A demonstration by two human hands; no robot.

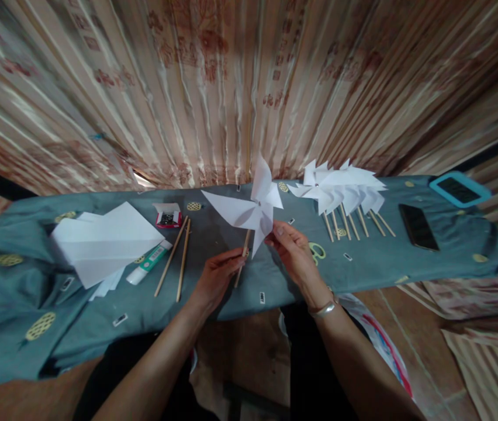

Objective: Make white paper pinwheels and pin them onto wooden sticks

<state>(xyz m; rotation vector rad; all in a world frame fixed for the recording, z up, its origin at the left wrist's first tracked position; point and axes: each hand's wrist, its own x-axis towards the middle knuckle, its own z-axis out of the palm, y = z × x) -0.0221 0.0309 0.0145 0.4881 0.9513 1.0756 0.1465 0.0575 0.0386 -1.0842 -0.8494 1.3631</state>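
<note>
A white paper pinwheel point(253, 215) on a wooden stick is held up over the middle of the table. My left hand point(220, 273) is closed round the stick point(241, 266) below the blades. With fingers pinched, my right hand point(290, 245) grips the edge of a lower blade. Close to my right hand lie green-handled scissors point(318, 252), partly hidden. Left of my hands are two loose wooden sticks point(183, 260), a small red box of dark pins point(169, 218) and a glue stick point(148, 264).
White paper sheets point(109, 240) lie on the left. Several finished pinwheels point(345, 184) overlap on the right, sticks toward me. Beyond them are a dark phone point(418, 227) and a blue-framed device point(460, 189). A green cloth point(240, 304) covers the narrow table; a curtain point(231, 88) hangs behind it.
</note>
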